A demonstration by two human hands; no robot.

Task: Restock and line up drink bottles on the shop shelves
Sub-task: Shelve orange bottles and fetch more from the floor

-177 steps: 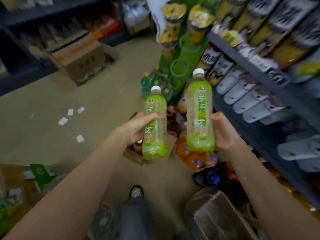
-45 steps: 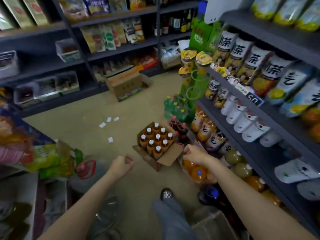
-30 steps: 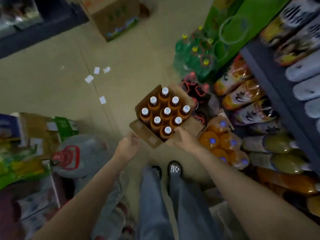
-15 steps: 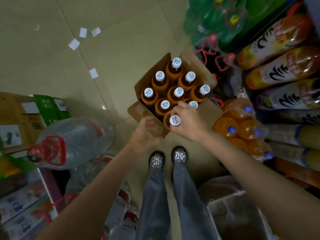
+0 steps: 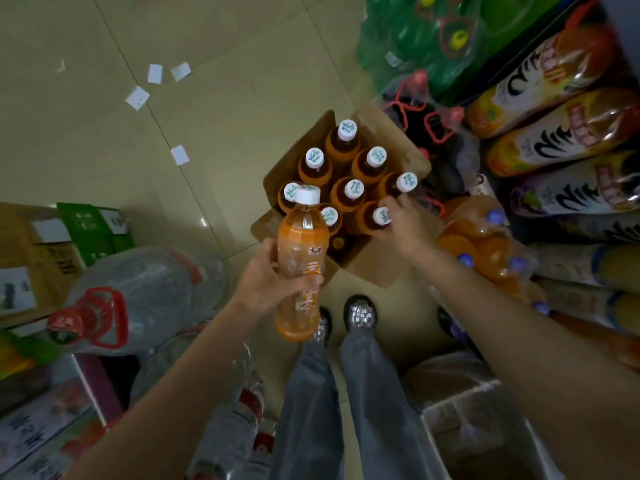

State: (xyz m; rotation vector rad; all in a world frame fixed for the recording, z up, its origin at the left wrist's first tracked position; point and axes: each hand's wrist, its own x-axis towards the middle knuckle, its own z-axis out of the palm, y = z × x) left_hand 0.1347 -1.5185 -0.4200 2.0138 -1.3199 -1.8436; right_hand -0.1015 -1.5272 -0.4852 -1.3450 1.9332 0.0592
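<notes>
Above the tiled floor [image 5: 214, 109], the left hand [image 5: 268, 282] held an orange tea bottle [image 5: 300, 261] upright, its grip clenched around the lower half of the label, the white cap pointing up toward the camera. Just behind it stood an open cardboard box [image 5: 391, 143] on the floor, with 8 more white-capped orange bottles standing inside. The right hand [image 5: 403, 226] reached into the near right corner of that box, its grip curled around the neck of 1 boxed bottle [image 5: 375, 218], which was still seated among the others. Below the hands showed grey trousers [image 5: 349, 393] and 2 dark patterned shoes [image 5: 360, 311]. Right of the box lay a shrink-wrapped pack of blue-capped orange drinks [image 5: 485, 244], and beyond it large juice bottles [image 5: 561, 133] lay on their sides on the lowest shelf. A clear water jug [image 5: 138, 299] with a red handle lay at the left, and 4 white paper slips [image 5: 138, 97] were scattered on the floor.
</notes>
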